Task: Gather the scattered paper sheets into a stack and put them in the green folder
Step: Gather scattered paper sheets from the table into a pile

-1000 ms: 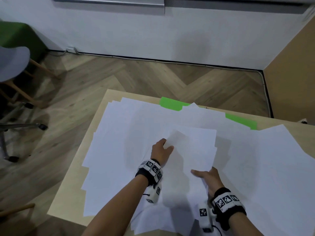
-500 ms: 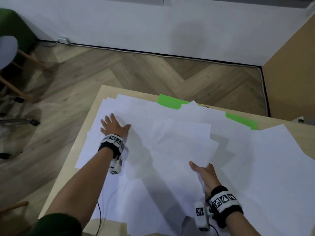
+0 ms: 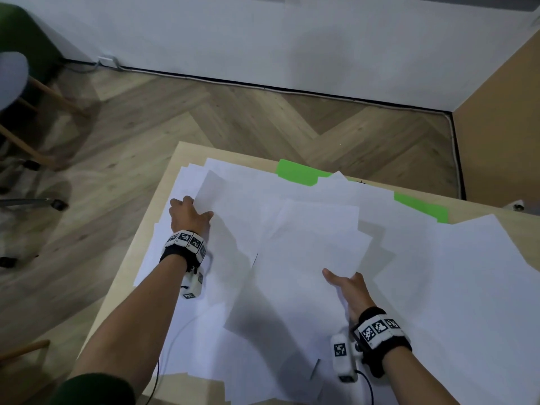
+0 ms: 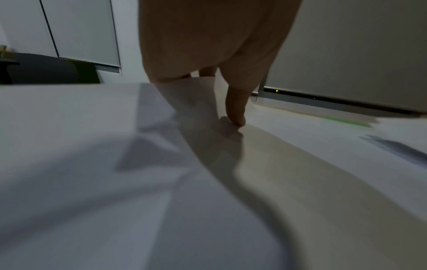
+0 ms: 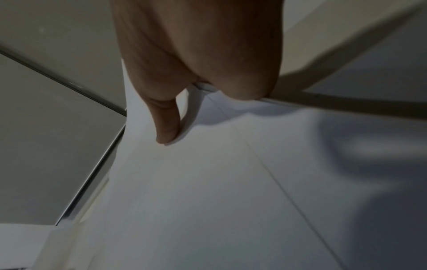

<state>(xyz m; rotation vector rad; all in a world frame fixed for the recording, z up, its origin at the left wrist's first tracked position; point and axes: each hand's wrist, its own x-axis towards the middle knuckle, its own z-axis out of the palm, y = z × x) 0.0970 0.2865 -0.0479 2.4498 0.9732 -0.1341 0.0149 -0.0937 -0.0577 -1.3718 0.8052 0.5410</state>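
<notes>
Pinching a raised white paper sheet [image 3: 222,200] at the desk's [image 3: 175,159] far-left corner, the left hand [image 3: 188,216] must carry it rightward to the small gathered stack [image 3: 315,229] the right hand [image 3: 350,287] grips; the bright green folder [image 3: 298,172] lies beyond, mostly covered.

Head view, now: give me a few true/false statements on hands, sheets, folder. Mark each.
1. The left hand grips a lifted sheet at the table's left side. True.
2. The green folder lies fully uncovered. False: paper sheets cover most of it; only two green patches show at the far edge.
3. The right hand holds a small bunch of sheets near the middle. True.
4. All sheets form one neat stack. False: they lie scattered across the table.
</notes>
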